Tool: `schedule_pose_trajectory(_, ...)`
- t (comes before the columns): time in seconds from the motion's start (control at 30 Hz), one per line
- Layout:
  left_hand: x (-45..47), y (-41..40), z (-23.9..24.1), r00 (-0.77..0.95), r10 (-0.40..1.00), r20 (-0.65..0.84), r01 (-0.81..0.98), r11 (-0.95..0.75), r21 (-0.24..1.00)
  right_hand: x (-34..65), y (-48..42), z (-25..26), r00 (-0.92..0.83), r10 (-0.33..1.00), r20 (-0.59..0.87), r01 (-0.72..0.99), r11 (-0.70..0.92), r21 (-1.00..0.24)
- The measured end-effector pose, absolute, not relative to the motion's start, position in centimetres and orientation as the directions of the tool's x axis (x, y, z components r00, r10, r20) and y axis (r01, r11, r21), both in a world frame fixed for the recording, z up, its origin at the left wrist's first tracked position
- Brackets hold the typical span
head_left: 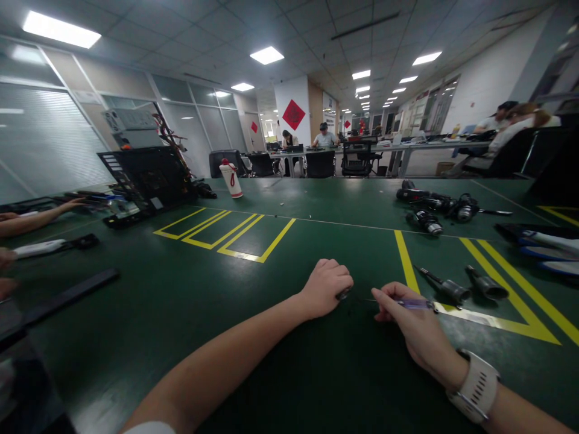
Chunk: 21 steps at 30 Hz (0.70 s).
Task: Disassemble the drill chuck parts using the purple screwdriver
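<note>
My left hand (pixel 322 290) rests low over the green table (pixel 271 361), its fingers curled round a small dark piece (pixel 344 294) with a shiny edge. Most of that piece is hidden by the fingers, so its kind cannot be made out. A slim screwdriver (pixel 415 304) with a clear purple handle lies in my right hand (pixel 409 325), pinched between thumb and fingers. Its thin shaft points left, toward the dark piece, with a small gap between them. Two dark metal cup-shaped parts, one with a long shaft (pixel 446 288) and one shorter (pixel 487 284), lie to the right.
Several black tool parts (pixel 434 205) lie at the back right, near blue-and-white handled items (pixel 549 253). Yellow tape (pixel 278 241) marks the table. A white bottle (pixel 231 179) stands behind. At left are a black open chassis (pixel 154 175) and another person's arm (pixel 36 220).
</note>
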<state>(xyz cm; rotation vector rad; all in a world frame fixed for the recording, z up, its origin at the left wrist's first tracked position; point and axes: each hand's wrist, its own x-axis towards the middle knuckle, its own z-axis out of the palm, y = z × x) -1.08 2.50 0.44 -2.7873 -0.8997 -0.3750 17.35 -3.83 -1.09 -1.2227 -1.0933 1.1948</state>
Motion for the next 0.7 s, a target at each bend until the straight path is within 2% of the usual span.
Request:
schedule_pose_trajectory(0.1,-1.55,2.77,0.52,0.758,0.590,0.276,0.546,-0.807,0.225,17.22,-3.78,-1.05,0.065,0.997,-0.045,-0.071,-0.040,-0.997)
schedule_pose_trajectory(0.2,-1.47,2.73,0.62,0.773,0.590,0.234,0.491,-0.790,0.368,17.12,-3.73,-1.17,0.059,0.997,-0.046,-0.087,-0.041,-0.995)
schedule_pose_trajectory(0.33,-1.08,2.67,0.39,0.774,0.611,0.166,0.507,-0.756,0.415,17.29,-3.79,-1.08,0.053,0.998,-0.035,-0.114,-0.028,-0.993)
schedule_pose_trajectory(0.5,-1.03,2.67,0.39,0.763,0.621,0.179,0.501,-0.743,0.445,17.63,-4.01,-0.63,0.069,0.997,0.034,-0.158,0.045,-0.986)
schedule_pose_trajectory(0.7,-0.75,2.53,0.52,0.773,0.590,0.235,0.479,-0.784,0.394,17.05,-4.35,-0.65,-0.035,0.997,0.071,-0.064,0.069,-0.996)
